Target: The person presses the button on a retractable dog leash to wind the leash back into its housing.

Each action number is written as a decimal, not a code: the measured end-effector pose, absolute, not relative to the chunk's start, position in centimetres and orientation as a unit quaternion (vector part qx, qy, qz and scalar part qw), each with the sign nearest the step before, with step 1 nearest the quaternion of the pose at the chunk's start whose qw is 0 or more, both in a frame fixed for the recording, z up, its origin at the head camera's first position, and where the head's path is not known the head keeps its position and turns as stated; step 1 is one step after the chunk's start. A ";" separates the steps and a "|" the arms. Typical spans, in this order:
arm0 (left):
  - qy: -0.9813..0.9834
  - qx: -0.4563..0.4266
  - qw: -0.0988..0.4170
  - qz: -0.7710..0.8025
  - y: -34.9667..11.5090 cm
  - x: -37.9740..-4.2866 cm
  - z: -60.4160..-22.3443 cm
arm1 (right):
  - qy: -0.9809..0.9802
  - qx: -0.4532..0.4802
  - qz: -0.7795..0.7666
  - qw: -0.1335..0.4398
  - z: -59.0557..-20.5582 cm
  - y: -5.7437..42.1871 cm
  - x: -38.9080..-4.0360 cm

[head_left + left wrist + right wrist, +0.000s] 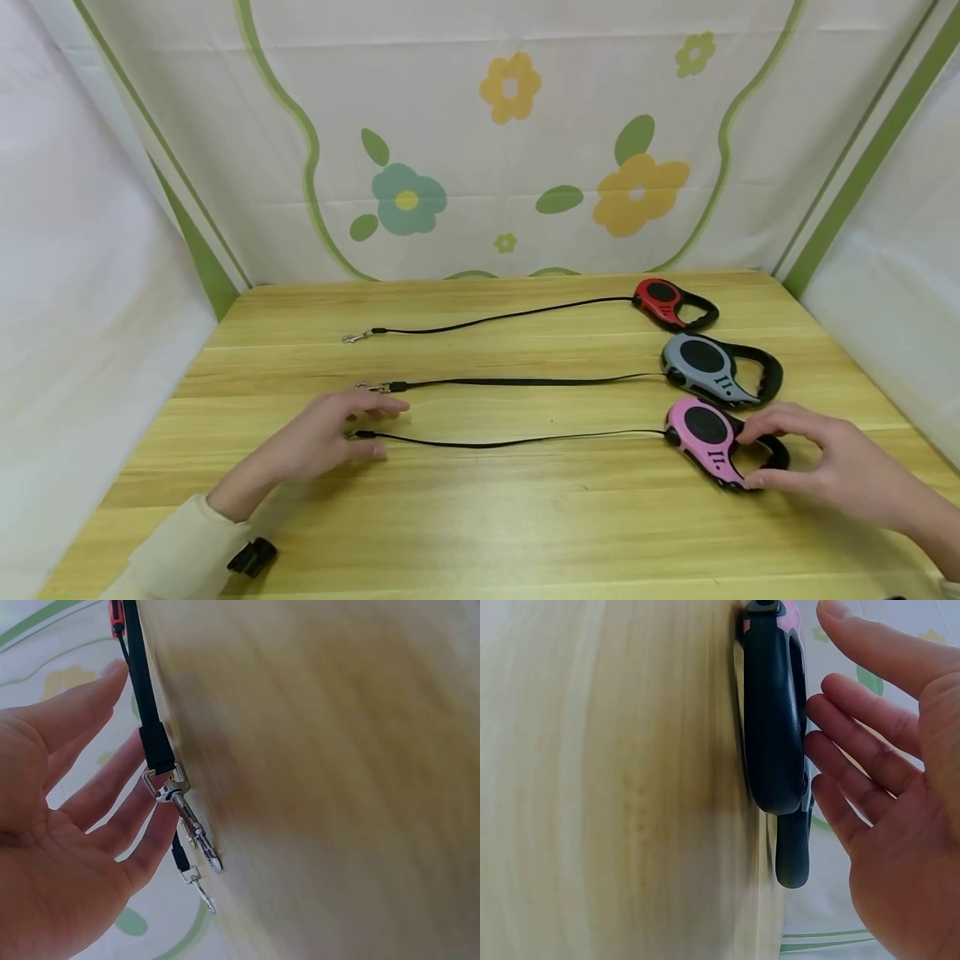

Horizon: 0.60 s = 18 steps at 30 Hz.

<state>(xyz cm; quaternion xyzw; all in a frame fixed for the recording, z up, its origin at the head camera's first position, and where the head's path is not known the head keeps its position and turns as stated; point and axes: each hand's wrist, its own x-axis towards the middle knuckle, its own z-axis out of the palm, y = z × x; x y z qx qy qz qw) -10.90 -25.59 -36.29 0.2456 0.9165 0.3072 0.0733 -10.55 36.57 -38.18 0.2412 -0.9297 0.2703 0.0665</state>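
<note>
A pink retractable dog leash (pixel 703 442) lies nearest the front, its black cord stretched left to a metal clip (pixel 193 817). My left hand (pixel 330 437) is over that clip end, with fingers spread and nothing gripped. My right hand (pixel 832 467) is at the pink leash's black handle (pixel 772 720), fingers loosely bent; in the right wrist view they are beside the handle, not curled round it. Behind lies a grey retractable leash (pixel 701 367), its clip partly behind my left hand. Farthest back is a red retractable leash (pixel 660 302), its clip (pixel 356 337) at the left.
The leashes lie in rows on a wooden table (pixel 480 533). A white curtain with printed flowers (pixel 465 150) hangs behind the table's back edge, with white cloth (pixel 90 275) at both sides. A small black object (pixel 252 557) is at my left sleeve.
</note>
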 end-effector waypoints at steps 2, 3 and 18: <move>0.917 0.243 0.076 0.306 -25.6 -11.0 -36.4 | -0.930 0.246 0.266 0.068 -38.2 36.5 -10.4; 0.918 0.241 0.078 0.307 -25.6 -11.0 -36.5 | -0.930 0.247 0.265 0.068 -38.3 36.5 -10.4; 0.927 0.203 0.069 0.308 -25.0 -11.1 -36.3 | -0.925 0.291 0.236 0.070 -38.9 36.3 -10.5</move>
